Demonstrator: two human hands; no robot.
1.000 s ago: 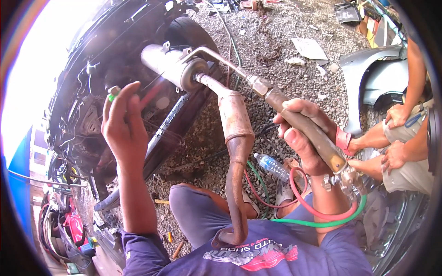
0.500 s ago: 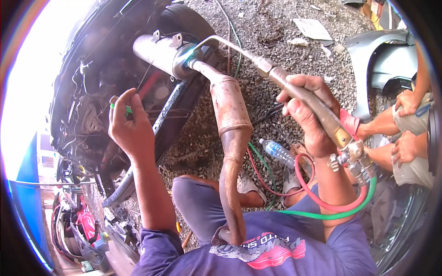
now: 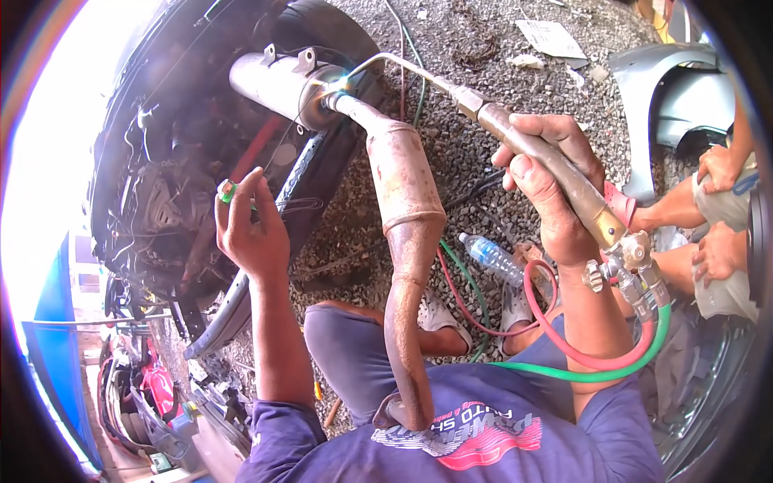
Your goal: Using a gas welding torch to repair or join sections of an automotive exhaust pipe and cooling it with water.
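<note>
My right hand (image 3: 560,221) is closed round the handle of a brass-coloured gas welding torch (image 3: 547,161). The torch's bent tip points at the joint between a silver muffler (image 3: 270,84) and a rusty exhaust pipe (image 3: 405,177), where a bright glow (image 3: 342,83) shows. Pinched in my left hand (image 3: 254,233) is a thin welding wire (image 3: 299,203), partly looped beside the fingers and reaching toward that joint. A small green piece (image 3: 228,191) sits between the same fingers. The pipe's lower end rests against my shirt.
Red and green hoses (image 3: 596,370) run from the torch across my right forearm. A plastic bottle (image 3: 491,256) lies on the gravel. Dark car parts (image 3: 169,177) fill the left side. At right, a person's hands (image 3: 717,249) rest near a silver fender (image 3: 640,121).
My left hand has moved right and slightly down, and the wire now reaches closer to the glowing joint. The torch has shifted slightly right, its tip rising a little off the muffler end.
</note>
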